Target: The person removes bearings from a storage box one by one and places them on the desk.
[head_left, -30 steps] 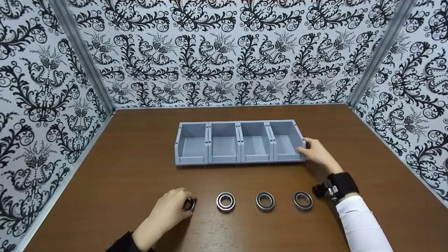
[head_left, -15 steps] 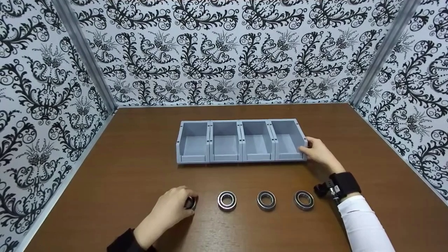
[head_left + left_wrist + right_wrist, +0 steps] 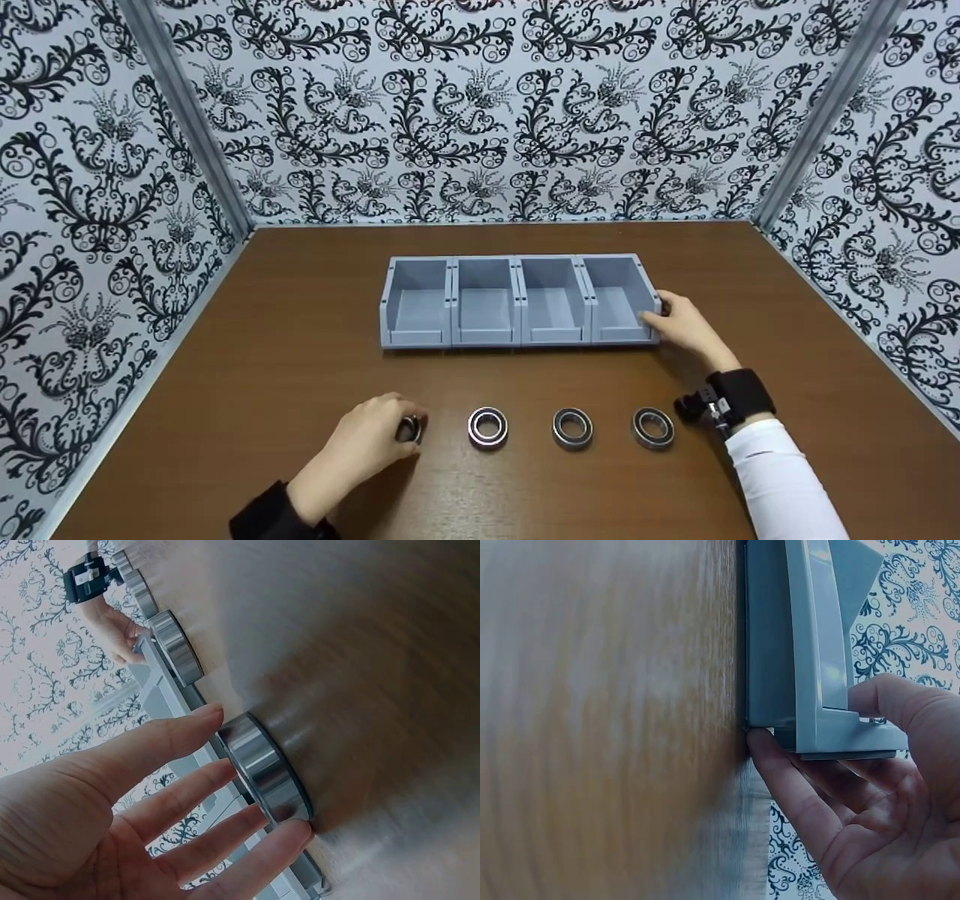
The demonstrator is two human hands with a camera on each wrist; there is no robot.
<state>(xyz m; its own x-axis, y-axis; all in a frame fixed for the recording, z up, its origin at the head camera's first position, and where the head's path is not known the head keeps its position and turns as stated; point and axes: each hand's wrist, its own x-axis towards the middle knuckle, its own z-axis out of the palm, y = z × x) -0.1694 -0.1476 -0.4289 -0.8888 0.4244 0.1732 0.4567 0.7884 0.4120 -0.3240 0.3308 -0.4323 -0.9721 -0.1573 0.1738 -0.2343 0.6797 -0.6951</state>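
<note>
My left hand (image 3: pixel 367 439) is at the left end of a row of ball bearings and holds the leftmost bearing (image 3: pixel 266 769) between thumb and fingers. That bearing appears to rest on the table, and in the head view the hand partly hides it. At the back, a row of joined light-grey storage bins (image 3: pixel 484 339) stands with nothing visible inside. The right hand (image 3: pixel 688 326) grips the side wall of the rightmost bin (image 3: pixel 836 630), its thumb over the rim and its fingers along the outside.
To the right of the left hand, three more bearings lie flat: a near one (image 3: pixel 487 428), a middle one (image 3: pixel 572 429) and a far one (image 3: pixel 653 428). The brown table (image 3: pixel 315 300) ends at patterned walls behind and at both sides. A black wrist camera (image 3: pixel 694 406) hangs from the right wrist.
The head view has shifted slightly. Both hands keep their holds, the left on the bearing and the right on the bin wall, with hardly any movement.
</note>
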